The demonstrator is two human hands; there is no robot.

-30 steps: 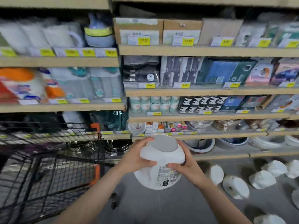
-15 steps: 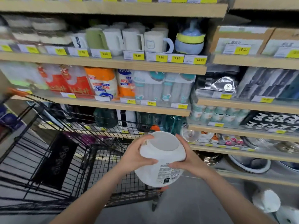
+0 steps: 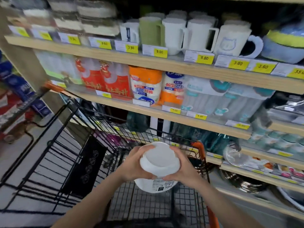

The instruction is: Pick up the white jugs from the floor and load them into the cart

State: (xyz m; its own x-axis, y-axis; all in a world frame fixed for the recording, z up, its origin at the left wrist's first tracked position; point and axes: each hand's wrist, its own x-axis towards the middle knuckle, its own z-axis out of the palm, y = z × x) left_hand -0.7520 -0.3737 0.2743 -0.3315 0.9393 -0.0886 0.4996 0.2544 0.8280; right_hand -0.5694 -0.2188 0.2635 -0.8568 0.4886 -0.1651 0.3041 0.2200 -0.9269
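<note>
I am looking down at my own two bare arms reaching forward in a shop aisle. Between my palms I hold a round white plastic jug with a flat white lid [image 3: 159,165] and a printed label low on its side. My left hand [image 3: 134,163] curls around its left shoulder, fingers wrapped over the lid's rim. My right hand [image 3: 184,165] mirrors it on the other side, fingers and thumb gripping firmly. The jug is upright and in the air, touching nothing but my hands.

Directly beneath and around it is a black wire shopping cart with orange corner trim [image 3: 69,170]. The jug hangs over the basket, toward the right-hand side, close to the orange corner nearest the shelving. Through the mesh floor I see only grey flooring; no other jug shows in the part of the basket I can see, though the near end is cut off by the picture's lower edge. A dark flat panel with pale markings [image 3: 87,163] leans inside the basket's left part.

Behind the cart stand pale wooden shelves [image 3: 164,61] of mugs, wrapped paper rolls and yellow price tags.

I judge this jug lifted and carried, but not yet set down: lowering and releasing it remain. No jugs are visible on the floor here, so I cannot tell how many still wait.
</note>
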